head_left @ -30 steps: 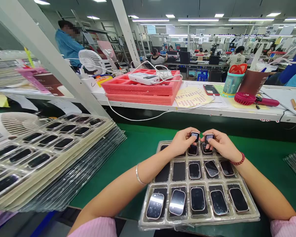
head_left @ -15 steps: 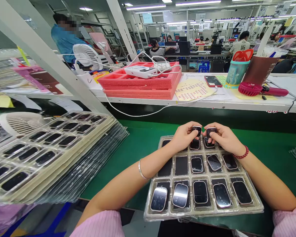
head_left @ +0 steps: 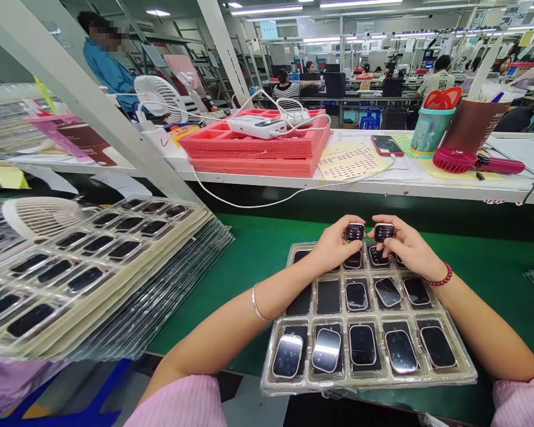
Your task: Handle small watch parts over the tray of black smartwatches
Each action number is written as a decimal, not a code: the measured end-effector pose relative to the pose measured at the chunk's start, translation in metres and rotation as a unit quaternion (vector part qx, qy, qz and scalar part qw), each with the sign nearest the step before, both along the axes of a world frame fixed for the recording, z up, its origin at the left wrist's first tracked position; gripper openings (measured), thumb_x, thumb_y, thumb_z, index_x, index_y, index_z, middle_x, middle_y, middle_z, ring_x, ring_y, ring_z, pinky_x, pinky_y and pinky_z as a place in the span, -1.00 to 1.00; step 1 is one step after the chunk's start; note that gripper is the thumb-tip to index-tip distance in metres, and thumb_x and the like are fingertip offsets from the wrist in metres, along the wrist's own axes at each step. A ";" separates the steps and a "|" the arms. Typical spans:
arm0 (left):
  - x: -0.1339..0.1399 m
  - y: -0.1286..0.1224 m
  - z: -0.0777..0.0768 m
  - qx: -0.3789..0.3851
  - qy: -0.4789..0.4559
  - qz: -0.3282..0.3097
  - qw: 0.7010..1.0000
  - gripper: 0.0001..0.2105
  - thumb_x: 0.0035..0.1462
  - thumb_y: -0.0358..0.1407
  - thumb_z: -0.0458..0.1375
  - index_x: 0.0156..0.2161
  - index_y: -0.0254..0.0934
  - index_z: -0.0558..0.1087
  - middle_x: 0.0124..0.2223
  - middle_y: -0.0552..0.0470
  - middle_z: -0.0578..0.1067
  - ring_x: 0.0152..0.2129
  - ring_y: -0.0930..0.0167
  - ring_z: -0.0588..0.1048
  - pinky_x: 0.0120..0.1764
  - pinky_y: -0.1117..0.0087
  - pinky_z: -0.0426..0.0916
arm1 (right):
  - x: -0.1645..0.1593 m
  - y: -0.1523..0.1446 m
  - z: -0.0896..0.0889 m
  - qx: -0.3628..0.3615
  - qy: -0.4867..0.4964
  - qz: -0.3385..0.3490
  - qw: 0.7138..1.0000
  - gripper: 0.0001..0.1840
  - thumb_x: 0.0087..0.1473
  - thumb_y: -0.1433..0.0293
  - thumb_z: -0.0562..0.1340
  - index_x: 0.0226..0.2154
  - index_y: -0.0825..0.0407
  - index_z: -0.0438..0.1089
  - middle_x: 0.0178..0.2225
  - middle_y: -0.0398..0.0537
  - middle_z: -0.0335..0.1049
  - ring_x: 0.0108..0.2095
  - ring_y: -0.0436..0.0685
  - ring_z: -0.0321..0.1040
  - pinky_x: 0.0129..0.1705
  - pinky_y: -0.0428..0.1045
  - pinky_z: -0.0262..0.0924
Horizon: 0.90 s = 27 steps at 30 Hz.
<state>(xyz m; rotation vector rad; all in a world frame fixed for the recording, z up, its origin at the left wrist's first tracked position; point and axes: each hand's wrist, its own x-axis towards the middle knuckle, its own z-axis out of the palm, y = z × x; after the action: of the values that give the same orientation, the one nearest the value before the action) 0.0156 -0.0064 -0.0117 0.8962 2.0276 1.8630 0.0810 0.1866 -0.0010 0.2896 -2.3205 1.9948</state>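
Above the far edge of a clear plastic tray (head_left: 309, 325), my left hand (head_left: 337, 242) grips a smartwatch (head_left: 355, 232) by its edges, its lit screen facing me. Close beside it, my right hand (head_left: 399, 244) holds a second smartwatch (head_left: 384, 232), also with a lit screen. The two watches are slightly apart. Strapless smartwatches lie face up in most of the tray's compartments, such as a dark-screened watch (head_left: 362, 346) in the near row. Two compartments in the middle row show only a dark base. My hands partly hide the far row.
A tall stack of similar filled trays (head_left: 115, 279) leans at the left on the green work surface (head_left: 249, 243). Along the shelf ahead stand red foam trays (head_left: 253, 166) with a white device and cables, a phone (head_left: 387, 145), a pink handheld fan (head_left: 454, 160) and cups. People sit farther back.
Both hands have tilted their watches so the screens face me more fully. My left thumb has slid down off its screen. The view has shifted slightly.
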 end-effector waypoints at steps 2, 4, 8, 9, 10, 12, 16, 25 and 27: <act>0.000 -0.001 0.002 -0.001 -0.014 -0.004 1.000 -0.74 0.06 -0.40 0.16 -0.09 -0.29 0.39 -0.26 0.00 0.49 -0.38 0.43 0.48 -0.26 0.42 0.40 | 0.000 0.000 0.001 0.001 -0.013 -0.004 1.000 -0.58 0.07 0.37 0.16 0.02 0.03 0.30 -0.18 0.03 0.47 -0.38 0.05 0.42 -0.43 -0.04 0.37; 0.000 -0.001 0.003 -0.007 -0.031 -0.005 0.999 -0.72 0.11 -0.42 0.05 -0.05 -0.28 0.39 -0.24 0.00 0.50 -0.41 0.46 0.49 -0.28 0.43 0.39 | 0.001 0.000 0.002 0.022 -0.012 -0.014 1.000 -0.68 0.08 0.36 0.17 -0.08 0.04 0.34 -0.25 0.00 0.48 -0.45 0.02 0.38 -0.47 -0.07 0.33; -0.001 -0.001 0.002 -0.006 -0.048 0.000 0.999 -0.54 0.00 -0.53 0.00 0.04 -0.25 0.35 -0.17 0.00 0.51 -0.34 0.45 0.52 -0.27 0.45 0.37 | 0.001 -0.001 0.002 0.050 0.015 -0.011 0.999 -0.74 0.01 0.40 0.25 -0.18 0.03 0.32 -0.33 -0.07 0.47 -0.47 -0.01 0.33 -0.49 -0.10 0.28; -0.001 -0.001 0.002 0.002 -0.044 -0.001 0.999 -0.54 -0.03 -0.53 0.03 0.03 -0.26 0.35 -0.17 0.00 0.51 -0.31 0.43 0.51 -0.24 0.44 0.38 | 0.001 -0.001 0.002 0.048 0.017 -0.004 0.999 -0.72 -0.01 0.42 0.25 -0.17 0.03 0.32 -0.31 -0.06 0.47 -0.44 0.01 0.35 -0.48 -0.10 0.29; -0.002 -0.001 0.002 0.009 -0.035 0.000 0.999 -0.56 -0.04 -0.52 0.08 0.01 -0.27 0.35 -0.18 0.00 0.50 -0.28 0.42 0.51 -0.21 0.42 0.38 | 0.001 -0.001 0.002 0.043 0.017 0.004 0.999 -0.69 -0.02 0.43 0.25 -0.15 0.02 0.31 -0.27 -0.05 0.47 -0.41 0.02 0.36 -0.46 -0.09 0.31; -0.002 -0.001 0.002 0.013 -0.015 0.005 1.000 -0.63 -0.03 -0.47 0.14 -0.04 -0.29 0.36 -0.22 0.00 0.50 -0.29 0.41 0.49 -0.20 0.41 0.38 | 0.001 -0.001 0.002 0.034 0.009 0.015 0.999 -0.65 0.00 0.43 0.22 -0.09 0.02 0.31 -0.21 -0.01 0.47 -0.38 0.03 0.39 -0.43 -0.07 0.35; -0.002 -0.002 0.004 0.008 0.000 0.007 1.000 -0.76 0.03 -0.41 0.12 -0.13 -0.32 0.38 -0.28 0.01 0.49 -0.39 0.44 0.48 -0.26 0.40 0.39 | -0.001 0.000 0.000 0.029 0.006 0.029 0.999 -0.60 0.05 0.41 0.18 0.00 0.03 0.30 -0.13 0.04 0.47 -0.35 0.03 0.43 -0.38 -0.05 0.39; -0.001 -0.001 0.005 0.027 -0.036 -0.018 0.999 -0.61 0.03 -0.42 0.15 0.02 -0.30 0.34 -0.26 0.01 0.50 -0.36 0.44 0.50 -0.26 0.42 0.41 | 0.000 0.001 0.000 -0.001 -0.003 0.029 1.000 -0.54 0.02 0.42 0.25 0.02 0.02 0.31 -0.18 0.01 0.49 -0.38 0.03 0.45 -0.39 -0.06 0.42; -0.001 -0.001 0.007 0.027 -0.067 -0.017 0.997 -0.74 0.18 -0.27 0.07 -0.06 -0.35 0.39 -0.31 -0.03 0.51 -0.47 0.47 0.48 -0.39 0.46 0.36 | 0.000 0.002 0.001 -0.021 -0.017 0.012 1.000 -0.67 0.13 0.29 0.21 -0.05 0.05 0.37 -0.22 0.04 0.51 -0.42 0.03 0.46 -0.41 -0.06 0.41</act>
<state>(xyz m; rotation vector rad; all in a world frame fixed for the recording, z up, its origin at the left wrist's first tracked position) 0.0148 -0.0069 -0.0047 0.7909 1.8796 1.9128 0.0812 0.1887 0.0003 0.2841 -2.3017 2.0726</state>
